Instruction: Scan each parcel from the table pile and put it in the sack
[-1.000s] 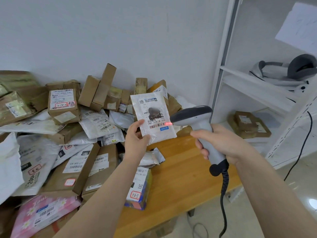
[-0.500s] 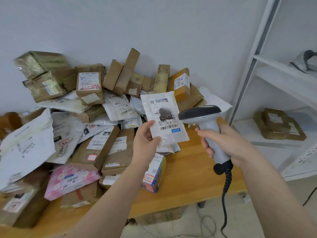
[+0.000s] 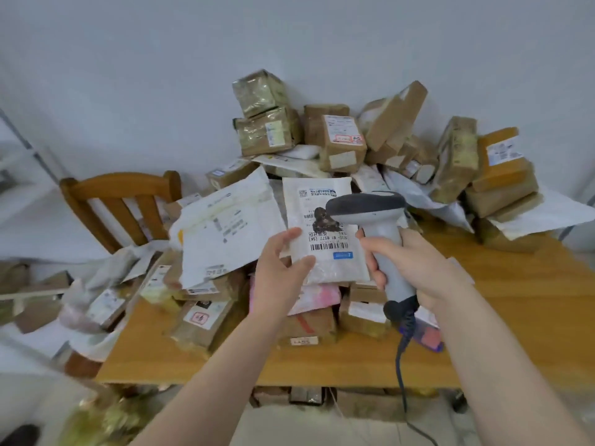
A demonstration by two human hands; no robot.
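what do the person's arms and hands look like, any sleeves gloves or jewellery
The left hand and right hand are ungloved, with no rings, watch or wristband visible. No sleeves show anywhere up to the frame's bottom edge.

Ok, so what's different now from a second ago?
The red scan light on the label of the white parcel is gone. The scanner has moved in front of the parcel, and its head now covers part of the label. The view has swung left, so a wooden chair now shows. Same as before: the left hand holds the parcel, the right hand grips the scanner, and the pile sits on the table.
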